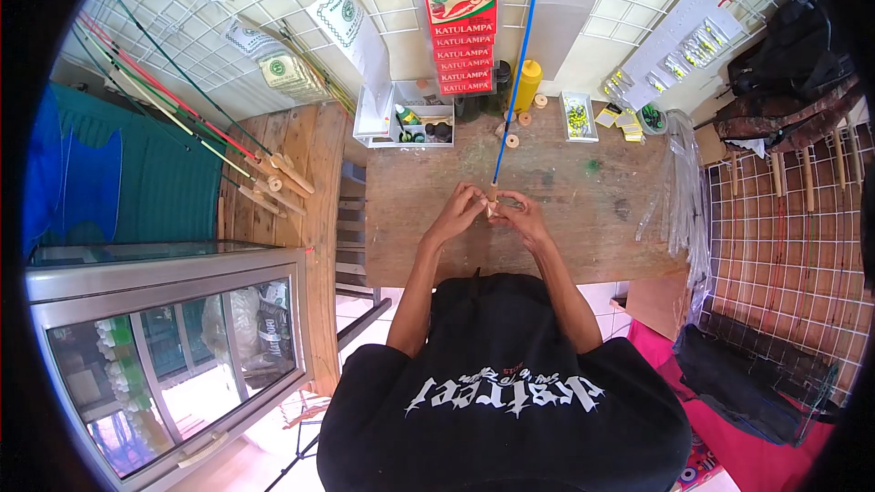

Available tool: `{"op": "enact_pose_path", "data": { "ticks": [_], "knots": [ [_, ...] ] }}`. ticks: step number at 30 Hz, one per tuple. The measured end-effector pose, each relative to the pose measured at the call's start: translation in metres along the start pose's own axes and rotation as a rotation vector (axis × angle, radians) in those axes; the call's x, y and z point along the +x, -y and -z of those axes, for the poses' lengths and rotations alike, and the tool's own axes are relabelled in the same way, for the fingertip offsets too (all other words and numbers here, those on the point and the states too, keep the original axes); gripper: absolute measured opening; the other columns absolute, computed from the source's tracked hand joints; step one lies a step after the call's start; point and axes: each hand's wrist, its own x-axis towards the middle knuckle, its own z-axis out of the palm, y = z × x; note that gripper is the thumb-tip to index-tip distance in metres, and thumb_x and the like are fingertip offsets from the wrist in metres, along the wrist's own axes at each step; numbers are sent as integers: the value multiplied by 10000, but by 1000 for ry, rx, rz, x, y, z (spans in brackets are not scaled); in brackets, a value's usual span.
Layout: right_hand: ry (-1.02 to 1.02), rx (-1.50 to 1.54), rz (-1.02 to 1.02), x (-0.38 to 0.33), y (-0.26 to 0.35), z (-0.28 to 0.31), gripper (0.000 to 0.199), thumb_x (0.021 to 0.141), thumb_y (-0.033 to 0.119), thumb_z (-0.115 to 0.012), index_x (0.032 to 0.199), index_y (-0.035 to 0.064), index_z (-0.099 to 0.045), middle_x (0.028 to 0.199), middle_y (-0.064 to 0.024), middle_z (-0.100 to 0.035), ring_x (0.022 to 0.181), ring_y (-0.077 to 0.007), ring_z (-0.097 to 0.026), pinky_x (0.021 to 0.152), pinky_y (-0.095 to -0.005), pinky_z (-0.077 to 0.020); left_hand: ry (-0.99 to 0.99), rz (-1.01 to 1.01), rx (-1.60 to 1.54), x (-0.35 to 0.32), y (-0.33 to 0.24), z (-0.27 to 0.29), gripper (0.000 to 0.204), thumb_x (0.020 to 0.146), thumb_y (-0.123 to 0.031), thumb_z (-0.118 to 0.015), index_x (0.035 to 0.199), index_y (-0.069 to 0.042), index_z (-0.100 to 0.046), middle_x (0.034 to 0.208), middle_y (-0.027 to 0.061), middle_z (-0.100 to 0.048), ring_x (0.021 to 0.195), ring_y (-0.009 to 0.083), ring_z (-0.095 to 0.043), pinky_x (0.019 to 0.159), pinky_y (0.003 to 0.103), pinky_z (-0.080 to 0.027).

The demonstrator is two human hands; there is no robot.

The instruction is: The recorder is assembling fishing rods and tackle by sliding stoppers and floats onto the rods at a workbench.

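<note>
A thin blue fishing rod [520, 59] points away from me over the wooden table [428, 191], its tan handle [493, 191] toward me. My left hand [461, 211] is closed at the near end of the handle, fingertips pinched on its left side. From the right, my right hand [518, 219] also closes its thumb and fingers on it. A small pale piece shows between the fingertips; its exact kind is too small to make out. Both forearms rest over the table's near edge.
A white organizer box [372, 132] with small bottles, a yellow bottle [527, 85], cork rings [512, 140] and a small white tray [580, 117] line the table's back. Clear plastic sleeves [679, 182] hang at right. More rods [182, 100] lean at left beside a glass cabinet [173, 364].
</note>
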Motion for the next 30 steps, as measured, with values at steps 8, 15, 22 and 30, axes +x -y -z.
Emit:
{"op": "enact_pose_path", "data": {
  "ticks": [8,15,22,30],
  "knots": [
    [31,17,-11,0,-3,0,335,840,62,-668,1152,1,-563,951,-106,-653,836,-168,-648,720,-283,-568,-85,-97,-109,-9,0,-16,308,682,-138,-816,845,-67,-565,1097,47,-497,1019,149,-525,846,300,-466],
    [101,-7,-18,-3,3,0,366,836,84,-684,1174,19,-561,955,-105,-649,857,-159,-647,717,-280,-560,-5,54,-282,-3,5,-6,324,651,-21,-810,849,-42,-555,941,22,-570,922,120,-580,861,291,-501],
    [128,-531,260,-2,-3,10,463,770,36,-732,1199,26,-559,1037,-111,-645,924,-186,-637,846,-317,-530,54,173,-370,0,2,4,329,660,-13,-805,873,-34,-556,918,11,-559,899,102,-581,808,262,-505],
    [202,-526,452,-8,-7,11,468,727,21,-748,1163,1,-578,1201,-130,-575,1150,-209,-540,1007,-352,-429,91,159,-340,3,7,9,322,665,-3,-802,843,-31,-535,952,16,-552,905,130,-599,801,268,-519]
  ]
}}
